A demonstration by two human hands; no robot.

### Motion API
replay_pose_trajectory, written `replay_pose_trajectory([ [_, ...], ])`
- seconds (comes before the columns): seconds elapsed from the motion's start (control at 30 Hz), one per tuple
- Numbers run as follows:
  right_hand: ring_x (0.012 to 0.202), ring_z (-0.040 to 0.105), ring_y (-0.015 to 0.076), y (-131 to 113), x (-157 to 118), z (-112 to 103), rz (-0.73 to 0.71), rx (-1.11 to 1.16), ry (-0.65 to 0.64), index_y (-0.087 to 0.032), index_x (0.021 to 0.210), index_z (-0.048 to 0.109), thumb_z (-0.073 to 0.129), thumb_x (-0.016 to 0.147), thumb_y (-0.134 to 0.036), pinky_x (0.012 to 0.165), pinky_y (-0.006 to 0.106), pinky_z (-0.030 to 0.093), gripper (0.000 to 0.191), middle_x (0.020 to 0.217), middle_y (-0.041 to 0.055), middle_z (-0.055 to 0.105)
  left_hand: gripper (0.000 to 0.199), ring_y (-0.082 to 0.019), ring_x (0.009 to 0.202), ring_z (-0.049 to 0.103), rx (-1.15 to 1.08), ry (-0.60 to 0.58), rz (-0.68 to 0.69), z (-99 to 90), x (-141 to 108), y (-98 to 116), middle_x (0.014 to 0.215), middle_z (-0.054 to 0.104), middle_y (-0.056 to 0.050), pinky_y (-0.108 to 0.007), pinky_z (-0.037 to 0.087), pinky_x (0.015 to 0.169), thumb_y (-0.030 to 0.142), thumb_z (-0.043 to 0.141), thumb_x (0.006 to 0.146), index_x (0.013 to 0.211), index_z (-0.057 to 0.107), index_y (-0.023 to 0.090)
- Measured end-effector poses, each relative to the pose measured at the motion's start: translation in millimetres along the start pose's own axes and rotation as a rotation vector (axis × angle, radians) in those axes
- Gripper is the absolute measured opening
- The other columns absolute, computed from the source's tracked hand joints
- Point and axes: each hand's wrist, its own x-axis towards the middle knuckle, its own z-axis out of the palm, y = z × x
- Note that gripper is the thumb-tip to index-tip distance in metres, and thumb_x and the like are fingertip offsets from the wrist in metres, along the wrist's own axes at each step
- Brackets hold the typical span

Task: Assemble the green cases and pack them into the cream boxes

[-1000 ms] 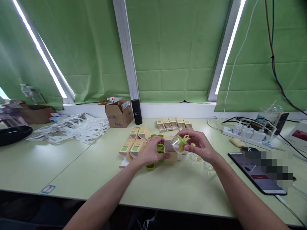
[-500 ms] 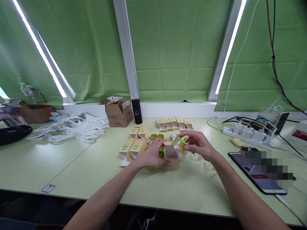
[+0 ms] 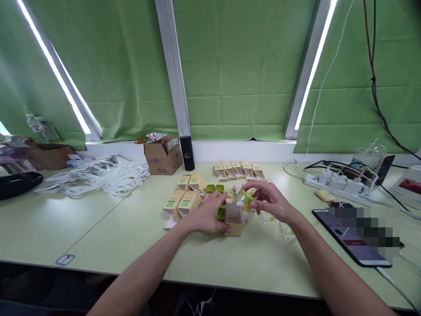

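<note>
My left hand (image 3: 208, 215) grips a small beige paper box (image 3: 233, 226) whose open side faces me and upward. In my right hand (image 3: 271, 199) is a small clear container (image 3: 242, 201) with a green lid and a yellow loop, pinched at the lid end. The container tilts at the box's opening, its lower end close to or just inside the mouth; which of these I cannot tell. Green pieces (image 3: 215, 188) lie behind my left hand, partly hidden by it. Clear containers with yellow marks (image 3: 287, 228) rest beside my right wrist.
Beige boxes with green labels (image 3: 179, 204) stand on the left, with another row (image 3: 238, 171) farther back. White straps (image 3: 95, 175), a cardboard carton (image 3: 162, 156) and a black bottle (image 3: 187, 152) lie beyond. A phone (image 3: 348, 237) and power strip (image 3: 342, 186) are at right.
The clear container has moved slightly left and down toward the box opening with my right hand. The box in my left hand has tilted and shifted slightly toward me.
</note>
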Motion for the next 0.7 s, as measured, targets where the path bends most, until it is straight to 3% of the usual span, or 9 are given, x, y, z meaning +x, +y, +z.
replay_pose_trajectory([
  [0.13, 0.071, 0.062, 0.0132, -1.2, 0.3, 1.2, 0.001, -0.057, -0.014, -0.02, 0.112, 0.069, 0.077, 0.09, -0.052, 0.058, 0.027, 0.058, 0.041, 0.108, 0.0075, 0.064, 0.081, -0.039, 0.125, 0.053, -0.043, -0.024, 0.003, 0.9, -0.1, -0.7, 0.127, 0.057, -0.012, -0.054, 0.048, 0.104, 0.037, 0.097, 0.059, 0.128, 0.057, 0.023],
  [0.23, 0.073, 0.062, 0.0141, -1.4, 0.4, 1.2, -0.002, -0.105, -0.004, -0.02, 0.113, 0.068, 0.075, 0.091, -0.054, 0.064, 0.028, 0.058, 0.041, 0.103, 0.0063, 0.065, 0.078, -0.035, 0.129, 0.053, -0.177, 0.056, 0.072, -2.9, -0.6, -2.7, 0.134, 0.055, -0.013, -0.051, 0.048, 0.108, 0.04, 0.094, 0.066, 0.13, 0.051, 0.024],
  [0.33, 0.074, 0.063, 0.0156, 0.4, 0.1, 0.0, 0.018, -0.127, 0.001, -0.02, 0.117, 0.066, 0.073, 0.092, -0.057, 0.067, 0.031, 0.059, 0.045, 0.098, 0.0054, 0.066, 0.048, -0.029, 0.125, 0.056, -0.277, 0.204, 0.195, -5.6, -1.0, -3.5, 0.13, 0.057, -0.011, -0.047, 0.048, 0.111, 0.038, 0.083, 0.081, 0.119, 0.056, 0.024],
  [0.43, 0.073, 0.063, 0.0159, 2.7, -0.4, -0.9, 0.038, -0.114, 0.001, -0.021, 0.121, 0.063, 0.072, 0.093, -0.059, 0.066, 0.031, 0.059, 0.047, 0.095, 0.0045, 0.066, 0.016, -0.029, 0.124, 0.057, -0.255, 0.321, 0.324, -5.2, -1.9, -1.7, 0.13, 0.057, -0.012, -0.045, 0.05, 0.11, 0.034, 0.078, 0.087, 0.094, 0.07, 0.022],
  [0.5, 0.072, 0.062, 0.0155, 3.6, -0.8, -0.9, 0.051, -0.085, 0.004, -0.022, 0.121, 0.062, 0.072, 0.092, -0.06, 0.064, 0.03, 0.058, 0.048, 0.094, 0.0037, 0.065, 0.01, -0.029, 0.126, 0.058, -0.203, 0.325, 0.353, -3.9, -2.6, -0.4, 0.135, 0.057, -0.011, -0.046, 0.049, 0.112, 0.033, 0.075, 0.09, 0.087, 0.078, 0.024],
  [0.6, 0.07, 0.062, 0.0146, 3.9, -1.0, -0.6, 0.058, -0.063, 0.019, -0.024, 0.119, 0.061, 0.073, 0.091, -0.061, 0.062, 0.029, 0.058, 0.047, 0.096, 0.0033, 0.065, 0.014, -0.03, 0.128, 0.06, -0.126, 0.268, 0.329, -0.9, -2.7, -0.4, 0.143, 0.06, -0.009, -0.049, 0.048, 0.115, 0.033, 0.072, 0.092, 0.099, 0.084, 0.03],
  [0.7, 0.07, 0.062, 0.0154, 3.8, -0.8, -0.1, 0.047, -0.078, 0.031, -0.024, 0.119, 0.061, 0.074, 0.091, -0.06, 0.062, 0.029, 0.057, 0.047, 0.093, 0.003, 0.066, 0.019, -0.029, 0.122, 0.066, -0.096, 0.264, 0.295, 4.2, -1.1, -0.7, 0.134, 0.071, -0.008, -0.05, 0.051, 0.111, 0.032, 0.069, 0.094, 0.107, 0.082, 0.029],
])
